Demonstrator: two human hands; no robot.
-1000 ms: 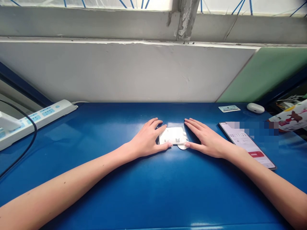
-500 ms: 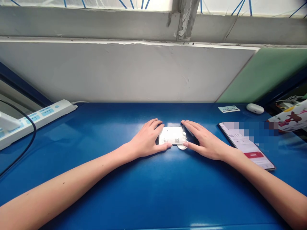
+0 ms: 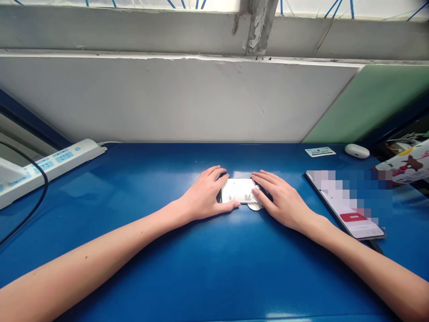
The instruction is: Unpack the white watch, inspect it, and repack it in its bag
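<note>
Between my hands, a flat white rectangular packet (image 3: 236, 191) with printed marks lies on the blue table. Dark edges show at its left and right ends. Part of a round white piece (image 3: 254, 207) sticks out below its right corner. My left hand (image 3: 211, 192) curves around the left end, thumb along the near edge and fingers at the far edge. My right hand (image 3: 279, 197) holds the right end, its thumb over the printed corner and its fingers at the far corner. What lies under my right fingers is hidden.
A phone (image 3: 362, 230) with a lit screen lies beside my right forearm. Behind it are a small card (image 3: 320, 152) and a white earbud case (image 3: 357, 151). On the left stand a power strip (image 3: 83, 152) and a black cable (image 3: 46, 183). A wall (image 3: 187, 103) closes the back.
My right thumb has moved up and left onto the packet's corner, and the right fingers have closed in slightly. My left hand and the packet stay nearly in place.
</note>
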